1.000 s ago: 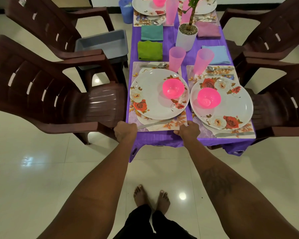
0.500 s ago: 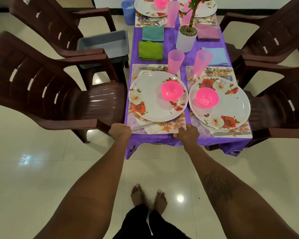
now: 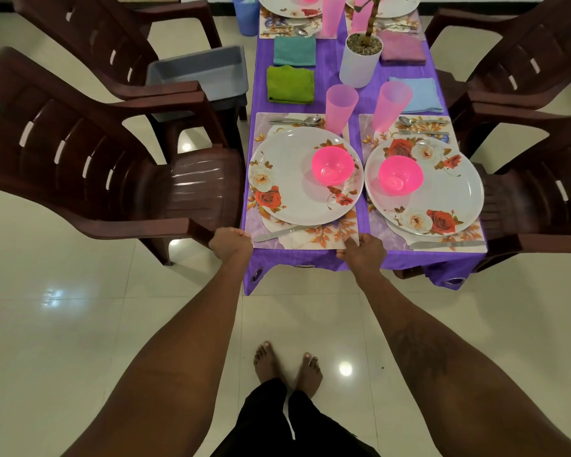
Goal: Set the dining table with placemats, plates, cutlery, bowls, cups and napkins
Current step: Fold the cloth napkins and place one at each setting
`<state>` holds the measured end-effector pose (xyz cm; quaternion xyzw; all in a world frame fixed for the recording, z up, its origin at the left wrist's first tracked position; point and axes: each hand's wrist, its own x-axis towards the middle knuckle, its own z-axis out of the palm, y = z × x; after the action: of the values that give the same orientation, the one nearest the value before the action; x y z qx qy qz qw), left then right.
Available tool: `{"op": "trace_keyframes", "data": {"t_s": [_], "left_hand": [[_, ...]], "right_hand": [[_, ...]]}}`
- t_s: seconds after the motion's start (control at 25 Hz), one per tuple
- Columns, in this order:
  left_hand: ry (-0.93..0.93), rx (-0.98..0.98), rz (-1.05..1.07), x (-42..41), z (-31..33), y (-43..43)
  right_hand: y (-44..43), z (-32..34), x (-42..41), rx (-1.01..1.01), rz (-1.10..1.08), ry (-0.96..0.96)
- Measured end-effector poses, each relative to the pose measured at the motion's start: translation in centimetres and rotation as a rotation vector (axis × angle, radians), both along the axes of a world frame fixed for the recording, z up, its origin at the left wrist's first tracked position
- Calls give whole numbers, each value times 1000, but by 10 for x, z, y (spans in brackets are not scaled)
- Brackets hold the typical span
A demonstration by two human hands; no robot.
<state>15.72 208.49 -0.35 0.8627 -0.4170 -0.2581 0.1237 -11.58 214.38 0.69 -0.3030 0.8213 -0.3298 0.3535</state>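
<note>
While the left hand (image 3: 230, 245) grips the near-left corner of the placemat (image 3: 323, 239), the right hand (image 3: 363, 255) pinches its near-right corner. Both holds are unchanged from before.

The left placemat (image 3: 310, 240) and right placemat (image 3: 393, 240) lie side by side at the near end of the purple counter (image 3: 409, 260). The left plate (image 3: 290, 183) and right plate (image 3: 449, 196), white with roses, carry the pink left bowl (image 3: 332, 165) and right bowl (image 3: 400, 175). The left knife (image 3: 284, 231) and right knife (image 3: 445, 244) lie in front. The pink left cup (image 3: 341, 108) and right cup (image 3: 391, 105) stand behind. A green napkin (image 3: 290, 84) and blue napkin (image 3: 419, 94) lie folded further back.
</note>
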Motion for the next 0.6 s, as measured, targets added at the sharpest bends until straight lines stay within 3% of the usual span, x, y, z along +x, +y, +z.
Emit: {"op": "trace_keyframes", "data": {"t_s": [0.6], "left_hand": [[-110,31,-96,-3,14,2]], "right_hand": [[5,-8,-7,-29,-18,123]]}}
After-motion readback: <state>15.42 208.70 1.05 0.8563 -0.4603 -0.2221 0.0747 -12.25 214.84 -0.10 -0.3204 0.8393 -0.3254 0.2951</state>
